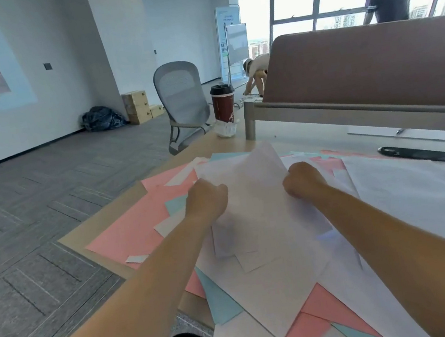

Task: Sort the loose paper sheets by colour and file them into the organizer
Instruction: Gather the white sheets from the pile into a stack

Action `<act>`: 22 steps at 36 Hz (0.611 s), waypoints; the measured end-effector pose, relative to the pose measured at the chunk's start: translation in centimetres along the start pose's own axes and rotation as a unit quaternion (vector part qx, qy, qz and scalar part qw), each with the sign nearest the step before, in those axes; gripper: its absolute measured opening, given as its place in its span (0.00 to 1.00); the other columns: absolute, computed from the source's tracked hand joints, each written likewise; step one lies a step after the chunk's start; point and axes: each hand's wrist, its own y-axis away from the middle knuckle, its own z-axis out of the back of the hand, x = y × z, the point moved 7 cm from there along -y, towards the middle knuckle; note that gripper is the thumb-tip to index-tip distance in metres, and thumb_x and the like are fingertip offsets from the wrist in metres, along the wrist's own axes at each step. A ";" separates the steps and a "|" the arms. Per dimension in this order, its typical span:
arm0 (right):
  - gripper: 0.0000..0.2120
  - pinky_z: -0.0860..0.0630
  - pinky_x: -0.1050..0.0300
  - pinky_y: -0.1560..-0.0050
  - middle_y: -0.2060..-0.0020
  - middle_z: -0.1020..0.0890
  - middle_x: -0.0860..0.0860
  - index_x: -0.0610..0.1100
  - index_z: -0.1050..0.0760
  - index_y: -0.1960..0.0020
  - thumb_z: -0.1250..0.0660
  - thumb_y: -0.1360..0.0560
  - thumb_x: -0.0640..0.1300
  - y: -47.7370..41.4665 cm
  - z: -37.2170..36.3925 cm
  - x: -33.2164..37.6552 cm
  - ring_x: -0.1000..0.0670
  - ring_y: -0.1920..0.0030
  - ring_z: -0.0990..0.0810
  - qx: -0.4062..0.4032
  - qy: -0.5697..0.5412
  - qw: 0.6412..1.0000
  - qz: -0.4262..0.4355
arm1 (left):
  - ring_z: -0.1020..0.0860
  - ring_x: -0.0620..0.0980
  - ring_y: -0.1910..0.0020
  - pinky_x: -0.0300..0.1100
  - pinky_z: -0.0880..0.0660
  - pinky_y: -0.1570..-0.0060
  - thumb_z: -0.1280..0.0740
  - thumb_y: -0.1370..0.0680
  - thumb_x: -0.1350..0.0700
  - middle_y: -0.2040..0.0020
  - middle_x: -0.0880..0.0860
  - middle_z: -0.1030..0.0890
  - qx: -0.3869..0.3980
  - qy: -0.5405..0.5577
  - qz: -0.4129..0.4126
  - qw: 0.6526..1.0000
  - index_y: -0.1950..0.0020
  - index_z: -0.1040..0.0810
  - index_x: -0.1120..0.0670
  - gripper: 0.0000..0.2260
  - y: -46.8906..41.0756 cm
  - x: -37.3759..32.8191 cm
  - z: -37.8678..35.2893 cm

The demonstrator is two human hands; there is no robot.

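Observation:
A bundle of white sheets [253, 192] is held up off the desk between both hands. My left hand [206, 200] grips its left edge and my right hand [302, 178] grips its right edge, both fisted on the paper. Under and around the bundle lie loose pink sheets [135, 226], light blue sheets [220, 300] and more white sheets [406, 185], spread in a jumble over the desk [100, 222]. No organizer is in view.
A dark red paper cup [224, 105] with a black lid stands at the desk's far corner above crumpled plastic [226, 129]. A brown partition [367, 68] bounds the desk's far side. A black oblong object [428, 155] lies far right. A grey mesh chair [182, 102] stands beyond.

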 end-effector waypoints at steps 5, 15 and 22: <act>0.07 0.29 0.56 0.57 0.58 0.21 0.42 0.36 0.22 0.51 0.37 0.27 0.36 0.3 0.4 -0.1 0.41 0.56 0.22 0.006 -0.040 0.999 0.006 | 0.23 0.66 0.44 0.52 0.26 0.47 0.36 0.24 0.59 0.44 0.68 0.22 -0.009 0.043 0.024 0.999 0.41 0.25 0.71 0.18 0.0 0.2 0.3; 0.10 0.26 0.57 0.57 0.52 0.18 0.39 0.34 0.20 0.50 0.35 0.28 0.35 1.8 1.3 -1.3 0.39 0.51 0.19 0.033 -0.112 0.993 -0.016 | 0.23 0.61 0.44 0.50 0.24 0.45 0.34 0.27 0.62 0.40 0.62 0.23 -0.024 0.108 0.088 0.990 0.35 0.31 0.62 0.21 0.8 1.0 -0.8; 0.02 0.24 0.53 0.58 0.60 0.23 0.38 0.35 0.24 0.60 0.35 0.31 0.31 3.6 1.7 -2.2 0.40 0.59 0.21 0.058 -0.206 0.976 -0.029 | 0.24 0.62 0.41 0.46 0.29 0.46 0.38 0.22 0.64 0.40 0.62 0.24 -0.011 0.100 0.090 0.991 0.34 0.29 0.66 0.16 2.4 0.6 -0.8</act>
